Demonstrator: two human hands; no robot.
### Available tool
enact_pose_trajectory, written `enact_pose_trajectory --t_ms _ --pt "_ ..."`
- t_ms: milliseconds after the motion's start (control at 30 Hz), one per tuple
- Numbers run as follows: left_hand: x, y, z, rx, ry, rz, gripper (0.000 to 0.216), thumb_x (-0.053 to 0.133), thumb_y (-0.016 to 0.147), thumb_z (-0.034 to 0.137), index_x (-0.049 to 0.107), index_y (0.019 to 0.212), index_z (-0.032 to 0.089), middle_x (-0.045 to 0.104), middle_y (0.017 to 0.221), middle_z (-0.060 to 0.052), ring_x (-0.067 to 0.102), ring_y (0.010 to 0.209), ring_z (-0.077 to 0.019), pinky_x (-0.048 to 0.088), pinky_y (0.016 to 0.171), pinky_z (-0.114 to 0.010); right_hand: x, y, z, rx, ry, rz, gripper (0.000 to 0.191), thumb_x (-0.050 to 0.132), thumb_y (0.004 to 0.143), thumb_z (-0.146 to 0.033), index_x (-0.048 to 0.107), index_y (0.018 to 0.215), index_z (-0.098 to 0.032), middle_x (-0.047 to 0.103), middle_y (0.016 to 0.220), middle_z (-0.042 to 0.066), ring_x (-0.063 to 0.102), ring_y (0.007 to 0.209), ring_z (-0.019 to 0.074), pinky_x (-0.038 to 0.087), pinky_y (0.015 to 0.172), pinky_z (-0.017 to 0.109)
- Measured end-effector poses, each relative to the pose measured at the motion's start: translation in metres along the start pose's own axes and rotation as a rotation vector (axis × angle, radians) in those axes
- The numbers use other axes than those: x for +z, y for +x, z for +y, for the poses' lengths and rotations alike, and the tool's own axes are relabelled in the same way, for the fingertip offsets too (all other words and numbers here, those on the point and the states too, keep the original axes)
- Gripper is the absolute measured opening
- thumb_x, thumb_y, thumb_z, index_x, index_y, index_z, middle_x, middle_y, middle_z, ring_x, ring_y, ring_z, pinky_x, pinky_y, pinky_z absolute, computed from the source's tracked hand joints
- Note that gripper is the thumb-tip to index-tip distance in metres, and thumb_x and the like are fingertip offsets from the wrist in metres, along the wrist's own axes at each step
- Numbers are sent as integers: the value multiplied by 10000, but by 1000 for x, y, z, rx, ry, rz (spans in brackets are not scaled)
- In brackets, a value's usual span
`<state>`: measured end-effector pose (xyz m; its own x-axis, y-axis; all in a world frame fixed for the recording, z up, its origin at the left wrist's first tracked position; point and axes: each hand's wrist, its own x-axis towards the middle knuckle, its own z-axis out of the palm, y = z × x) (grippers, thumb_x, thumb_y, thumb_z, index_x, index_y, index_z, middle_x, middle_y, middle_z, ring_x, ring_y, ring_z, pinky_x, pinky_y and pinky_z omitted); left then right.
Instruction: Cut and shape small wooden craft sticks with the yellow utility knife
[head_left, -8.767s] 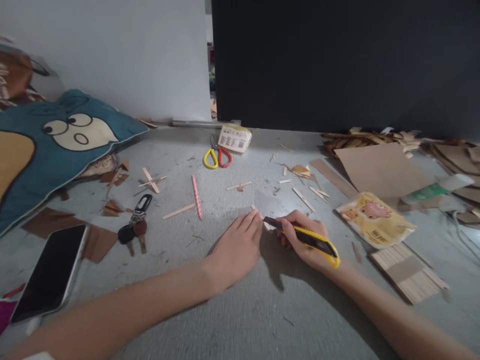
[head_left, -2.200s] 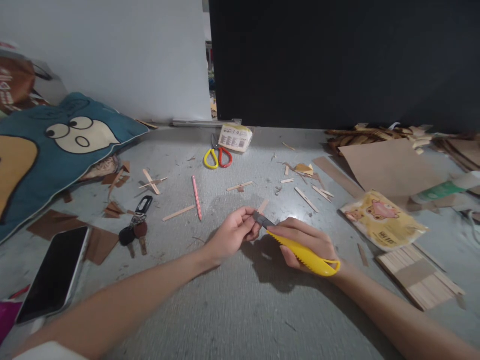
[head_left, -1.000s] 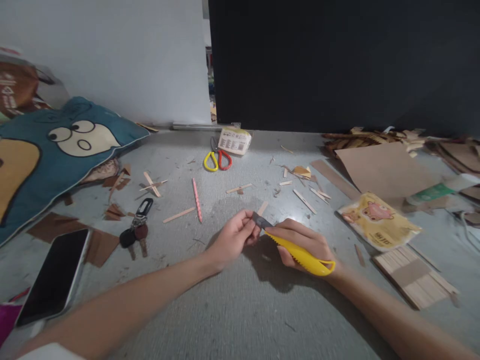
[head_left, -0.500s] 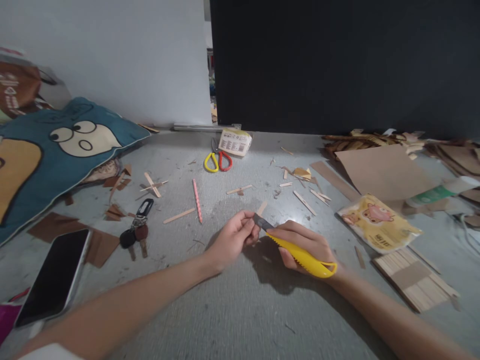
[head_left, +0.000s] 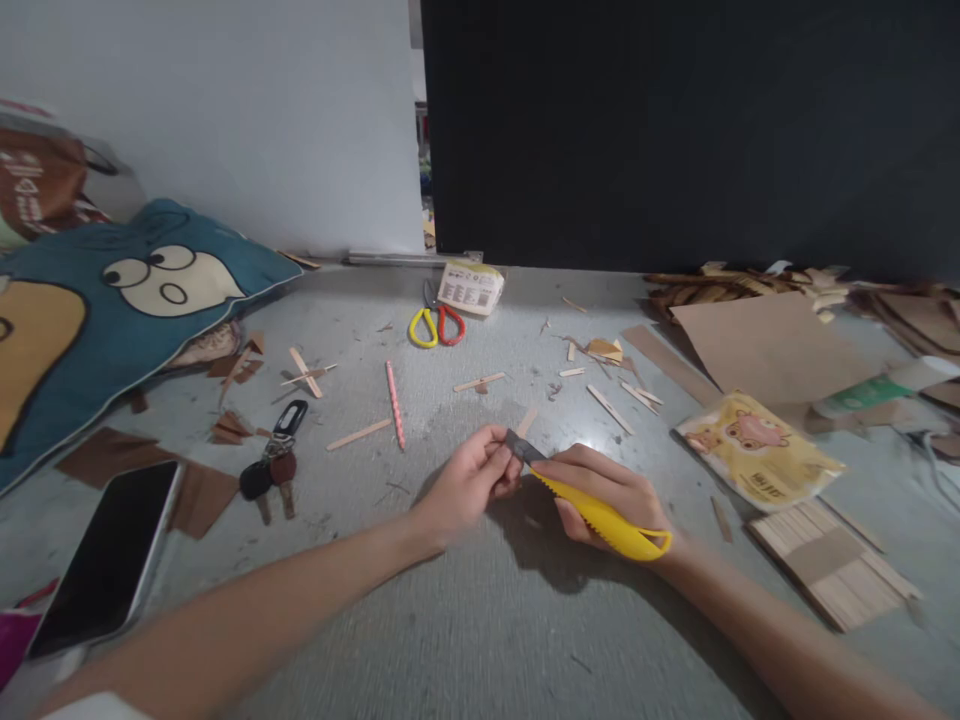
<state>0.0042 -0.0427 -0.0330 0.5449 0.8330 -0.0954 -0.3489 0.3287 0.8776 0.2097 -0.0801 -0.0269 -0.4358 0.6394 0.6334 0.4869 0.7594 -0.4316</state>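
Observation:
A yellow utility knife (head_left: 607,515) lies along my right hand (head_left: 611,495), whose fingers are wrapped round its handle. Its dark grey blade (head_left: 523,446) points up and left, meeting the fingertips of my left hand (head_left: 476,475). My left hand is closed in a pinch. A thin wooden craft stick (head_left: 527,420) shows just beyond those fingers, behind the blade; its near end is hidden by the fingers and blade.
Left are a pink-striped stick (head_left: 395,405), keys (head_left: 270,470), a phone (head_left: 105,555) and a blue cushion (head_left: 157,290). Scissors (head_left: 436,325) lie ahead. Right are wood scraps (head_left: 609,408), a yellow packet (head_left: 757,450), bundled craft sticks (head_left: 825,560) and brown cardboard (head_left: 765,345).
Both hands and the knife stay close to where they were. The blade has shifted very slightly against the left fingertips, and the whole view has dipped a few pixels.

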Motion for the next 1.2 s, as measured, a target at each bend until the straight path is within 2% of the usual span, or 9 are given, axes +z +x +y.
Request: enact_pose_trajectory --t_ms 133,367,567,833,1033,1200 --pt "2 0 0 -1 -61 48 468 789 836 554 527 953 184 487 668 71 391 557 -73 276 563 -239 1 1 1 -26 -2 11 432 567 927 -122 603 1335 -259 686 1014 65 721 804 189 643 683 308" --pt "4 0 0 6 -32 6 457 770 855 559 531 915 174 492 689 62 405 568 -68 275 565 -238 0 0 1 -22 -23 6 408 564 931 -128 606 1318 -250 689 1017 61 718 815 174 638 707 283" --pt "5 0 0 -9 -114 50 464 802 818 524 527 957 178 476 663 78 351 529 -60 259 545 -237 2 0 1 -36 -35 8 404 559 929 -127 610 1314 -233 689 1019 68 718 809 169 635 699 280" --pt "6 -3 1 -11 -6 42 489 768 841 596 541 945 176 506 718 55 433 596 -75 305 577 -234 1 0 0 -39 -50 -4 405 556 924 -123 603 1313 -222 688 1033 66 716 816 171 641 705 285" --pt "6 -2 -1 20 -31 104 493 774 842 575 528 999 177 491 686 74 380 556 -67 280 564 -242 1 1 0 -52 -42 -3 399 548 926 -114 607 1311 -203 676 1033 75 711 817 170 642 687 286" --pt "5 -2 -2 40 29 94 487 736 867 594 524 1010 179 487 683 68 389 570 -79 276 570 -256 1 -2 2 -57 -66 -12 424 553 930 -114 604 1338 -219 687 1034 75 714 815 175 637 688 288"
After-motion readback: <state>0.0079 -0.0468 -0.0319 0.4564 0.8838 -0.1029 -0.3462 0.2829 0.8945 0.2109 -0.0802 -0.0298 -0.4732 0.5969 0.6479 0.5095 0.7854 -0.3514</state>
